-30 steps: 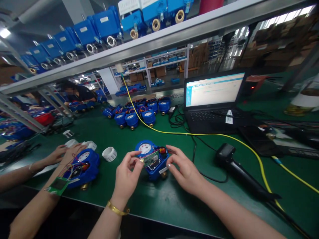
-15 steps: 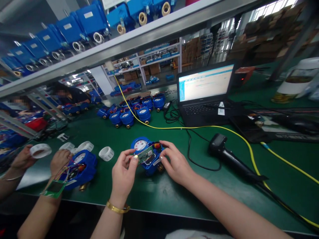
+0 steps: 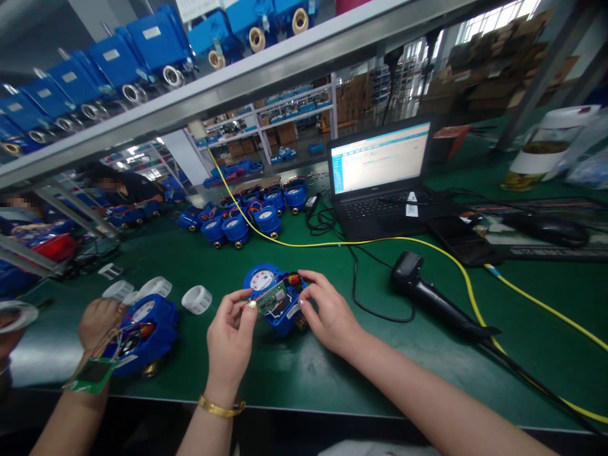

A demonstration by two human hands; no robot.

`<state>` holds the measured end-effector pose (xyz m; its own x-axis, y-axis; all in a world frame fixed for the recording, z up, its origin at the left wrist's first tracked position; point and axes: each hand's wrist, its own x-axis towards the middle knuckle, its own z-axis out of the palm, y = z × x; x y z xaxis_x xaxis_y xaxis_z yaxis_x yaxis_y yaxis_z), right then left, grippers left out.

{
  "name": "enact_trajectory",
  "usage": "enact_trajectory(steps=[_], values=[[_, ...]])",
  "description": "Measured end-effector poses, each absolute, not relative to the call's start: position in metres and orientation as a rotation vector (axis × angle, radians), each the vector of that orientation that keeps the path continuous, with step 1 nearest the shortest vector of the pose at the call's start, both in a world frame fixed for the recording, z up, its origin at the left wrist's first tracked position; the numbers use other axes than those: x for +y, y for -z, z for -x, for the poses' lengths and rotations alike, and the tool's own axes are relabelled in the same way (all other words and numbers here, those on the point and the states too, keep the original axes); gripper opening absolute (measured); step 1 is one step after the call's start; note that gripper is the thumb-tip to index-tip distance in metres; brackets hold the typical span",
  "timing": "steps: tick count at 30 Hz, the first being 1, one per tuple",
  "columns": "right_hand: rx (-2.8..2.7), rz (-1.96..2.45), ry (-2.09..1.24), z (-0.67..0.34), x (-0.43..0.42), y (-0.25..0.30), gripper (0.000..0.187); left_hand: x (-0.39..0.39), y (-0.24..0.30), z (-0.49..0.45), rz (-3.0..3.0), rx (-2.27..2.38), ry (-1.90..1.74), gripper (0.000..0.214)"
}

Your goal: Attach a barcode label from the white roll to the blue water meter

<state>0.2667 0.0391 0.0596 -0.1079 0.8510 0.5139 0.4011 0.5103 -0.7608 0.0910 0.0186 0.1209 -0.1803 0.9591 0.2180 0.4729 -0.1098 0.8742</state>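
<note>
The meter (image 3: 273, 297) sits on the green counter (image 3: 332, 367) just in front of the person, dial up, with a small green board (image 3: 270, 299) lying tilted across its open housing. The left hand (image 3: 230, 335) pinches the board's near-left corner between thumb and forefinger; the right hand (image 3: 327, 313) curls narrowly around the meter's right side, fingertips at the board's right edge beside the red part and its coloured wires.

To do this step well, I judge the board wants holding by its edges only, kept level over the housing, with the wires tucked clear beneath so none is nipped. The right hand should steady the body so it does not roll on its brass fitting, which peeks out below.

Against the frame a second earlier, the meter and both hands lie lower and further left in view, and the board is turned a little more toward the left hand. At the far left a co-worker's hand (image 3: 97, 320), which then rested by the tape rolls (image 3: 196, 299), now lies on a second meter (image 3: 142, 332), and another roll (image 3: 14, 315) is lifted at the picture's edge. The scanner (image 3: 427, 294), yellow cable (image 3: 380, 240) and laptop (image 3: 380, 171) keep their places.
</note>
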Motion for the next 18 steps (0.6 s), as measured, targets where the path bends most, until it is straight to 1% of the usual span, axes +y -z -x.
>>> enact_trajectory(steps=[7, 12, 15, 18], values=[[-1.675, 1.054, -0.485, -0.262, 0.037, -0.053, 0.009, 0.018, -0.111, -0.088, -1.561, 1.626, -1.266, 0.044], [-1.644, 1.096, -0.479, -0.255, 0.033, -0.048, 0.005, 0.016, -0.105, -0.086, -1.546, 1.571, -1.274, 0.041], [-1.618, 1.12, -0.468, -0.251, 0.032, -0.043, 0.011, 0.014, -0.103, -0.087, -1.52, 1.538, -1.285, 0.041], [-1.574, 1.126, -0.458, -0.249, 0.034, -0.039, 0.014, 0.012, -0.101, -0.087, -1.504, 1.512, -1.3, 0.041]])
